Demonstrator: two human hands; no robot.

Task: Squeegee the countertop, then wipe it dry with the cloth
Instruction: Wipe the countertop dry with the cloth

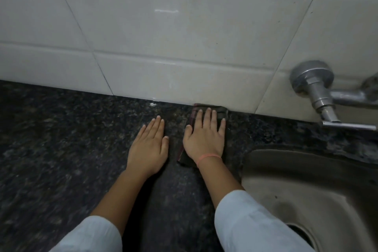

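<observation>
Both hands lie flat on the tabletop (61, 139): right hand (205, 135) pressing the cloth (222, 111), left hand (150, 145) bare beside it.

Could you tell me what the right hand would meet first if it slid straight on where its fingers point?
The tiled wall: the right hand lies flat on the cloth with fingers aimed at the wall's bottom tile, and the cloth's far edge seems to reach it.
</observation>
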